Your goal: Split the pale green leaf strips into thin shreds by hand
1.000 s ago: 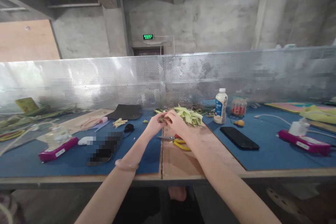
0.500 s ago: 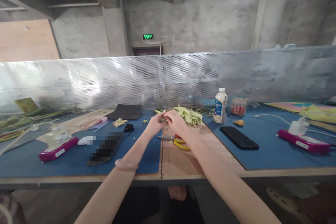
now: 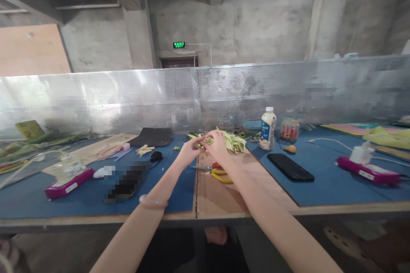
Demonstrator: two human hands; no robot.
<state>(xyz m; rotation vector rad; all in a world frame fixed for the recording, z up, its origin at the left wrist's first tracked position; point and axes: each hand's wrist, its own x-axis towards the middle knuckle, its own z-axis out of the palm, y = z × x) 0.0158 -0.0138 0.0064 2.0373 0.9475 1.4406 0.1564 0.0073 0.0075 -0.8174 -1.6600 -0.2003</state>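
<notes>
Facing each other at the middle of the table, the left hand [image 3: 188, 153] and right hand [image 3: 218, 148] have their fingertips nearly together, thumbs and fingers curled into narrow pinches; whether either pinch grips anything cannot be told, the gap being too small and partly hidden. The pile of pale green leaves [image 3: 236, 142] lies just beyond and beside the right hand, which covers part of it, at the far end of the bare wooden strip [image 3: 224, 202]. Nearer the viewer, scissors [image 3: 218, 172] with yellow handles rest beneath the right wrist, their blades directed leftward. A bangle [image 3: 153, 201] encircles the left forearm. On the blue mat [image 3: 320, 194] at right lie a black phone [image 3: 290, 166] and, farther back, an upright bottle [image 3: 267, 131] with a white cap, near a clear jar [image 3: 289, 130] with red markings
</notes>
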